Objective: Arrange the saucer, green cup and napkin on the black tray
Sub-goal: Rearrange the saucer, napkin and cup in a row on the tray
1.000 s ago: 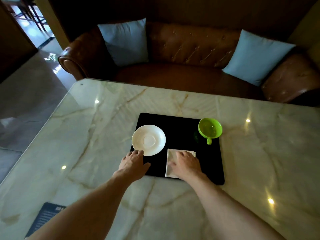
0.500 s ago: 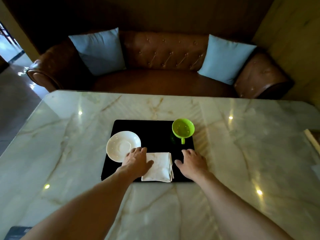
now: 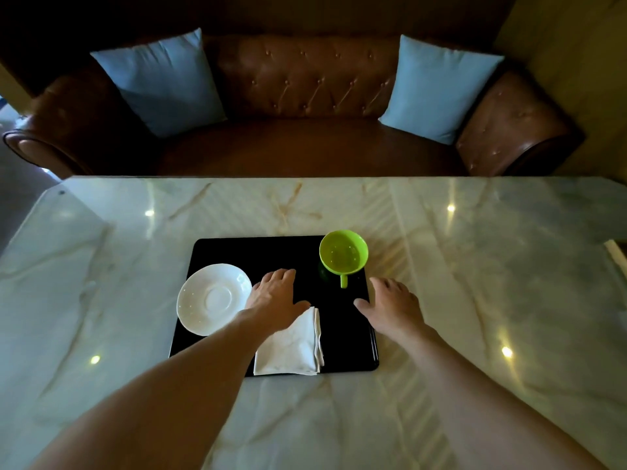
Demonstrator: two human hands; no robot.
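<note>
A black tray (image 3: 258, 254) lies on the marble table. A white saucer (image 3: 213, 297) rests on its left side, overhanging the left edge a little. A green cup (image 3: 343, 256) stands upright at the tray's far right corner, handle toward me. A folded white napkin (image 3: 291, 347) lies at the tray's near edge. My left hand (image 3: 274, 295) hovers open over the tray between saucer and napkin, its wrist over the napkin's far corner. My right hand (image 3: 390, 305) is open over the tray's right edge, just below the cup, holding nothing.
The marble table (image 3: 475, 266) stretches wide on all sides of the tray. A brown leather sofa (image 3: 305, 140) with two light blue cushions (image 3: 163, 83) (image 3: 437, 86) stands behind the far edge. A pale object (image 3: 615, 254) pokes in at the table's right edge.
My right hand left the napkin and moved right to the tray's edge. My left hand moved forward past the napkin, beside the saucer. The view swung to centre on the tray.
</note>
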